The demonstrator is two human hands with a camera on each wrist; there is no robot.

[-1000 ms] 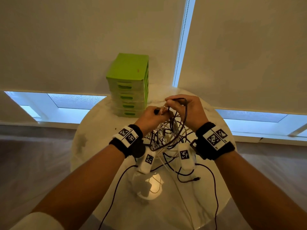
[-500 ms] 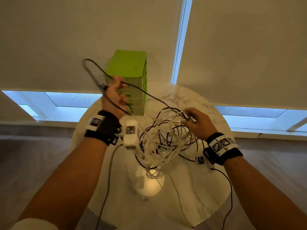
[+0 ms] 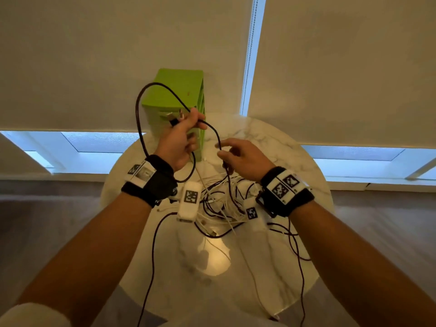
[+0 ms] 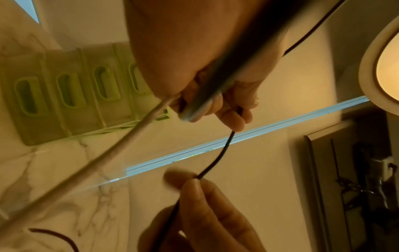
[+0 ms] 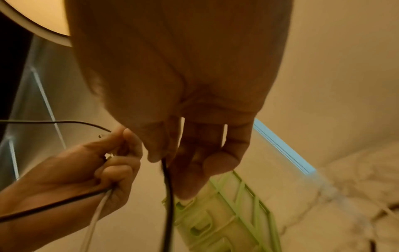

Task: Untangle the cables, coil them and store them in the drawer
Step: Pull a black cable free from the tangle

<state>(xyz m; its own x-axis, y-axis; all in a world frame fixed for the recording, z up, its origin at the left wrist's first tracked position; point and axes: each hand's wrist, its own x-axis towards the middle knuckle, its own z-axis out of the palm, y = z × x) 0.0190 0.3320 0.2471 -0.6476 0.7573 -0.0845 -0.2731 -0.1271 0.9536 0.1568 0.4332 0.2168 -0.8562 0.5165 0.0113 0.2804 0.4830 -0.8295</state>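
The left hand [image 3: 178, 140] was closed around the black cable [image 3: 139, 119] near its plug end, fingers curled, with a white cable [image 5: 95, 220] caught in the same fist. One large black loop rose from that fist in front of the green drawer unit [image 3: 177, 90]. The right hand [image 3: 245, 156] pinched the same black cable between thumb and forefinger a short way along, the other fingers loosely spread. From that pinch the cable dropped into the tangle of black and white cables [image 3: 221, 199] lying on the round marble table [image 3: 295, 161], near its middle and between the two wrists. The drawers of the unit looked closed.

The risk, as I judged it, lay in the stretch below the right hand. That part was not yet free of the pile, so drawing more of it into the loop could tighten a knot or drag the whole bundle toward the table edge. The white cable gripped together with the black one could also get wound into the coil. Several strands already hung over the near edge and could pull others off.
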